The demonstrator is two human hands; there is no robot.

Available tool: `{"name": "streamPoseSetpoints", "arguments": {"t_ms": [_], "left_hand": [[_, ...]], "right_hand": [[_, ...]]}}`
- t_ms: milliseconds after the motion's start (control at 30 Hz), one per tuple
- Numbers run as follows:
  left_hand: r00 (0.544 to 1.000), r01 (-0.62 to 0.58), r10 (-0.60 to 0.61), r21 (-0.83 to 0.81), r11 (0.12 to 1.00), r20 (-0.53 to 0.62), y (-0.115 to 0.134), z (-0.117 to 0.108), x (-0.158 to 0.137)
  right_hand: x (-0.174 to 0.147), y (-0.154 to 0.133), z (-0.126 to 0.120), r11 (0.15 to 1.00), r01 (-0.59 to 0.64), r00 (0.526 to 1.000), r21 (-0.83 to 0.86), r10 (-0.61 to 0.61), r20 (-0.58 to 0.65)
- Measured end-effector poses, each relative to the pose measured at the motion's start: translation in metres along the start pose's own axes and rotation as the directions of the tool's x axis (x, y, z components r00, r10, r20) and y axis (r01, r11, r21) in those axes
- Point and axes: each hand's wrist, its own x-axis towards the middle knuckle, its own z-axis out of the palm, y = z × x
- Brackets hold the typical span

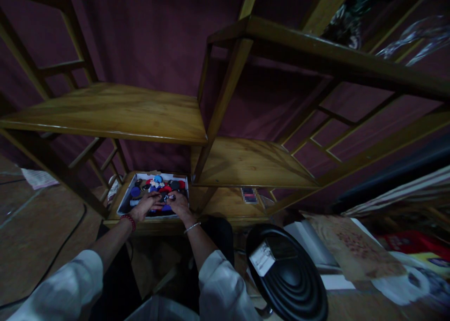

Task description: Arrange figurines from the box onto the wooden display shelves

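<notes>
A shallow white box (187,195) sits on the low wooden shelf, filled with several small red, blue, black and white items too small to name. Both hands reach into it and meet near its middle. My left hand (148,205), with a red beaded bracelet at the wrist, has its fingers closed at a small black-and-white object (163,197). From the other side, my right hand (178,205), wearing a pale bracelet, pinches at the same object. Its kind cannot be made out. Among the contents, a light-blue round piece (158,178) stands out at the back.
Wooden shelves stand above the box at the left (105,110) and right (256,164). A small dark packet (249,195) lies on the lower right shelf. Near my right side is a black oval ridged object (295,279). Papers and plastic bags (404,276) lie farther right.
</notes>
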Motion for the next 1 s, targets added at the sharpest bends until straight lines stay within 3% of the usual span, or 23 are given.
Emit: {"name": "streamPoseSetpoints", "arguments": {"t_ms": [267, 633, 1000], "left_hand": [[0.999, 0.003, -0.003, 0.009, 1.000, 0.032, 0.0017, -0.0022, -0.0006], [1.000, -0.022, 0.021, 0.034, 0.999, 0.022, 0.0017, -0.0037, -0.0005], [0.992, -0.017, 0.022, -0.042, 0.999, 0.122, 0.0059, -0.0046, -0.0068]], "right_hand": [[-0.0055, -0.0025, -0.0029, 0.998, 0.064, 0.998, 0.015, -0.063, -0.026], [-0.0065, -0.0040, -0.0034, 0.995, 0.057, 0.998, 0.077, -0.055, -0.032], [-0.0052, -0.0018, -0.0026, 0.996, 0.058, 0.998, 0.069, -0.056, -0.032]]}}
